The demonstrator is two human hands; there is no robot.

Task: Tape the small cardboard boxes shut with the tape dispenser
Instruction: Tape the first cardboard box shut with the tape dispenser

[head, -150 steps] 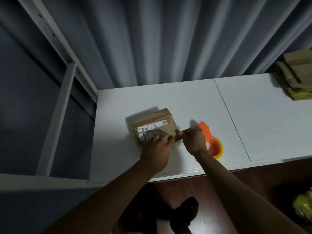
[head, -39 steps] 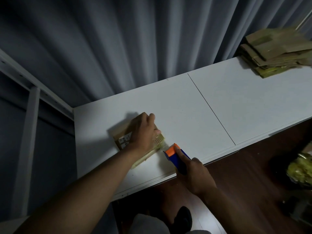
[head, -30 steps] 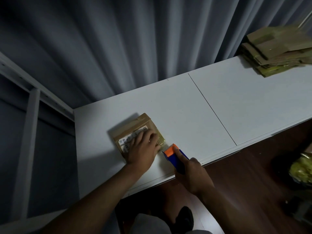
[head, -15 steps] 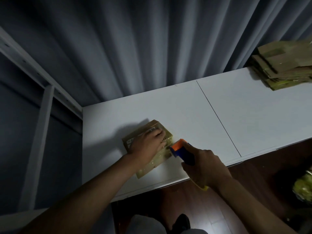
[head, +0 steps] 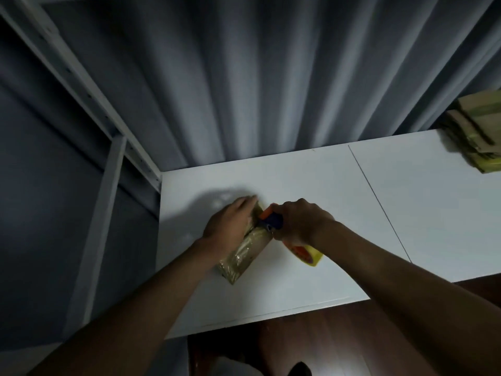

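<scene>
A small cardboard box (head: 245, 256) lies on the white table (head: 311, 185), turned so a tape-covered side faces me. My left hand (head: 230, 226) lies over its far left part with the fingers extended, holding it down. My right hand (head: 301, 222) grips the tape dispenser (head: 271, 219), whose orange and blue head touches the box's upper right edge. The yellow tape roll (head: 311, 253) sticks out below my right hand. Most of the box's top is hidden by my left hand.
A stack of flattened cardboard boxes (head: 479, 131) sits at the table's far right. A white metal shelf frame (head: 108, 169) stands to the left. Grey curtains hang behind the table. Dark wooden floor shows below the front edge.
The box has been tipped onto another side. My right hand has brought the dispenser from the table's front edge up against the box. My left hand has shifted to the box's far end.
</scene>
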